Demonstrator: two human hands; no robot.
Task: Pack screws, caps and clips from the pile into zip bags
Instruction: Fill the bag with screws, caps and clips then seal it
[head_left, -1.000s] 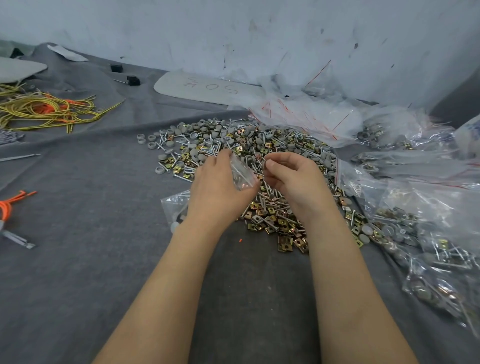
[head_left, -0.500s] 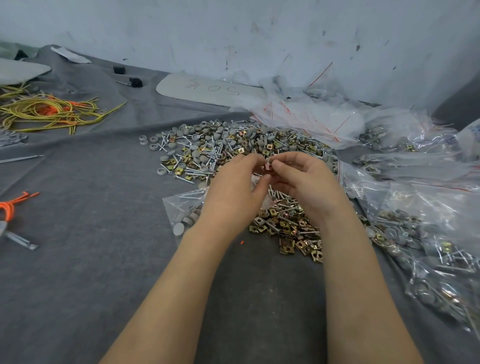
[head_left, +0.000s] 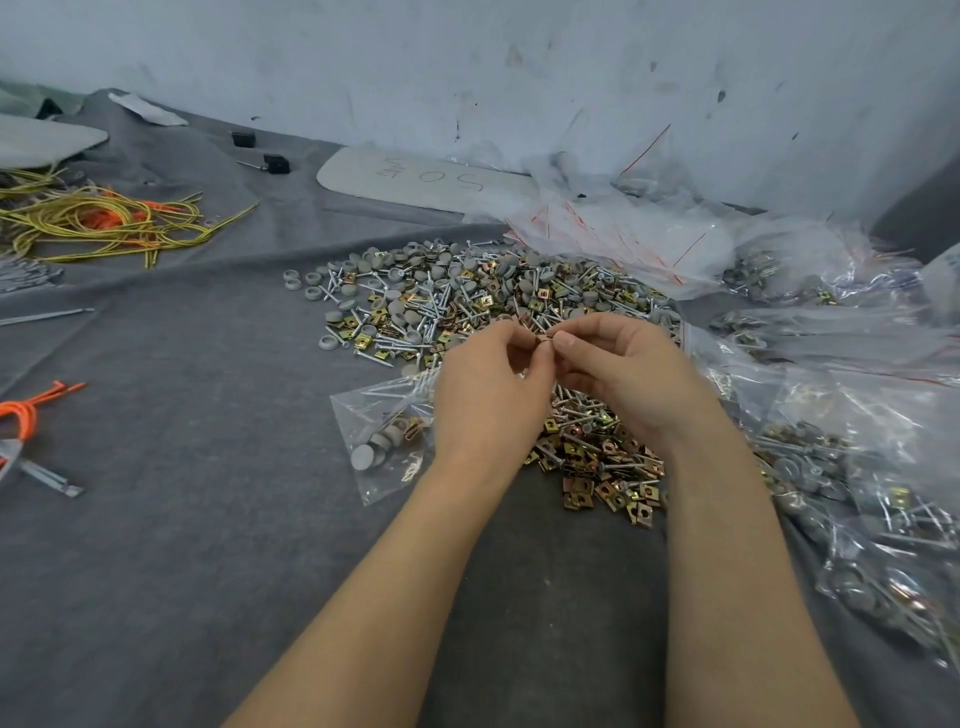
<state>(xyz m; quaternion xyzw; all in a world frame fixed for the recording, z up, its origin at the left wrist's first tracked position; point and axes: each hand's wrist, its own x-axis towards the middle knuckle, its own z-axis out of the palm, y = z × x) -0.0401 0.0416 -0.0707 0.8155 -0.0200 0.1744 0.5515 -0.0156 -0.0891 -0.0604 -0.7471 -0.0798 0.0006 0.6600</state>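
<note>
Fingertips of left hand (head_left: 488, 400) and right hand (head_left: 628, 374) pinch one small clip (head_left: 544, 339) together, above pile (head_left: 457, 296). Zip bag (head_left: 382, 447) lies part-filled on cloth (head_left: 156, 545), partly under left hand. Risk: clip slips in handover, drops among loose parts.

Grey cloth (head_left: 182, 519) (yellow, orange cords (head_left: 98, 221))

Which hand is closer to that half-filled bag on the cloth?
Left. The left hand covers the right edge of the zip bag; the right hand is farther right, above the pile. Both pinch one clip.
</note>
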